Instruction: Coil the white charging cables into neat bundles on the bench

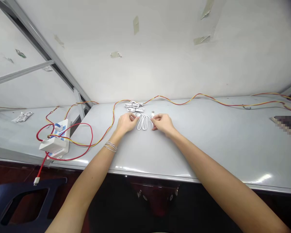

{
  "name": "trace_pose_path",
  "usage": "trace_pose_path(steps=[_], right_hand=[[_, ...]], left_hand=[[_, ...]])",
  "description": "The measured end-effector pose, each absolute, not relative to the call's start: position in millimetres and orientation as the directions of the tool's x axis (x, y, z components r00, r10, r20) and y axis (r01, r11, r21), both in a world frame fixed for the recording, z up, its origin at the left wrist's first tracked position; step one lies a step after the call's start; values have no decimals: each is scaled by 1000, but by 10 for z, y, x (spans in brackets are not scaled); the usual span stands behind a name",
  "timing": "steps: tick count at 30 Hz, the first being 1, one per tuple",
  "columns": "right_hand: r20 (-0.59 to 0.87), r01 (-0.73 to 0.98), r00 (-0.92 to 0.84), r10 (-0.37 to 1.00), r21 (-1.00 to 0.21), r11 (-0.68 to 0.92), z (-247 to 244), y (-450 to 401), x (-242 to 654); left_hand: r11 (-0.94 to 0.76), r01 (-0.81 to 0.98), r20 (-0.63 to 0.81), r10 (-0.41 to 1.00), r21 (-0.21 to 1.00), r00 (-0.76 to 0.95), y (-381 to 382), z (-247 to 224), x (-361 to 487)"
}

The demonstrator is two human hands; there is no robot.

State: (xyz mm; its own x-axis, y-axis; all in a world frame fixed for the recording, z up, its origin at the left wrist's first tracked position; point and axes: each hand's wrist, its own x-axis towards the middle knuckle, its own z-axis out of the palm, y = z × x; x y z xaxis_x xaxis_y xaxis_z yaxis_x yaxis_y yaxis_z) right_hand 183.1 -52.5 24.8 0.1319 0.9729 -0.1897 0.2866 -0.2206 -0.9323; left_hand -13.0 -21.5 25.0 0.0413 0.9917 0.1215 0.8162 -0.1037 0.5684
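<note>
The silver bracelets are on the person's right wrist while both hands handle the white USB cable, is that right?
Not quite: the silver bracelets are on the wrist of the left hand, not the right hand, as the head view shows. Both hands do handle the white USB cable.

A white painted wall [160,64] bears scraps of old tape [135,25], with a grey metal frame [40,42] at upper left. A grey worktop [208,145] runs along the wall. Below its front edge, a dark blue plastic chair [5,202] stands on a dark red floor [7,171].

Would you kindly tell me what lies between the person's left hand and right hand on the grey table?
In the head view, a looped white cable lies between the left hand and the right hand, its connector nearer the right hand.
</note>
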Motion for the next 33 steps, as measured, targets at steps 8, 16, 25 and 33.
trace_pose_path(steps=[8,16,25,33], right_hand=[[-245,319,102,964,-910,-265,291,-550,1849],[-285,317,66,956,-903,-291,394,-605,1845],[-330,366,-19,944,-881,-301,386,-642,1816],[-349,312,-47,936,-895,-318,369,-629,1805]], left_hand=[[-207,854,104,978,478,179,-272,226,-75],[-249,806,94,967,537,236,-278,236,-37],[-153,736,12,981,660,194,-244,236,-73],[28,522,-177,955,853,238,-270,289,-29]])
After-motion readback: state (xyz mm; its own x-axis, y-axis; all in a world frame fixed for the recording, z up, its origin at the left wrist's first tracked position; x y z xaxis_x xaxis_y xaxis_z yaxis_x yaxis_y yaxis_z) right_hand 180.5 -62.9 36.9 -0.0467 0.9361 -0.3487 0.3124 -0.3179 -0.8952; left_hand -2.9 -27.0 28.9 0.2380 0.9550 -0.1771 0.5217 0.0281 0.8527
